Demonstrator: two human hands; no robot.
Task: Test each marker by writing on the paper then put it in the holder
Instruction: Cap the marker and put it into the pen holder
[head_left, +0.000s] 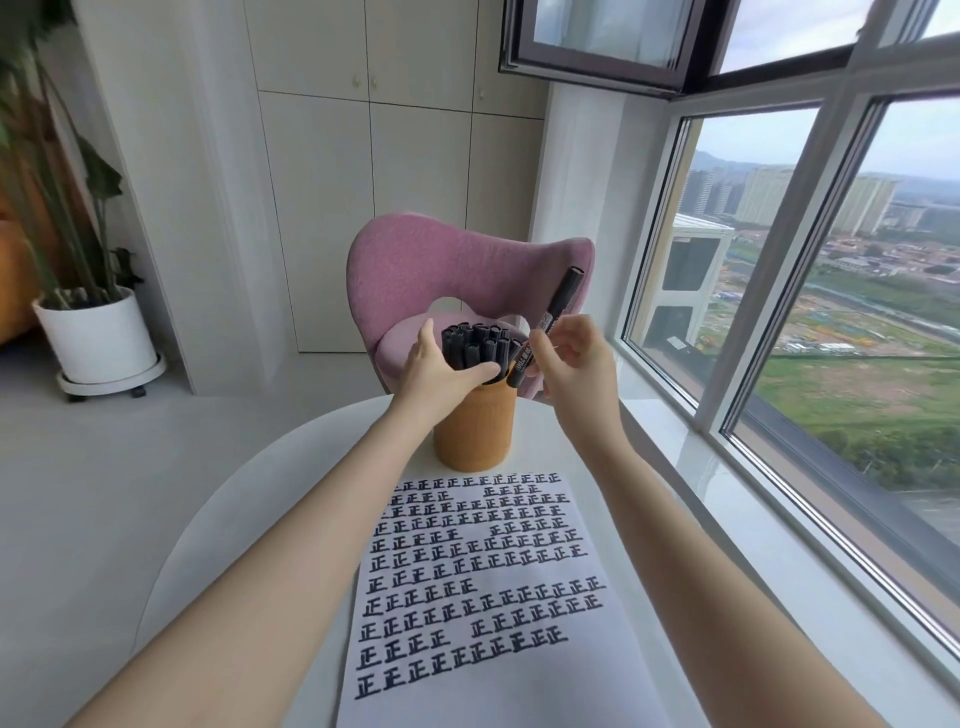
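An orange holder (474, 428) stands on the white table (218, 519) beyond the paper, packed with several black markers (475, 343). My left hand (441, 371) curls round the holder's rim and the bunch of markers. My right hand (571, 358) pinches one capped black marker (558, 306), held tilted with its lower end at the holder's right rim and its upper end pointing up and right. The white paper (483, 597) lies in front of the holder, covered with rows of black written characters.
A pink chair (441, 265) stands behind the table. Large windows (810, 291) and a sill run along the right side. A potted plant in a white pot (96, 338) is on the floor at the left. White cabinets line the back wall.
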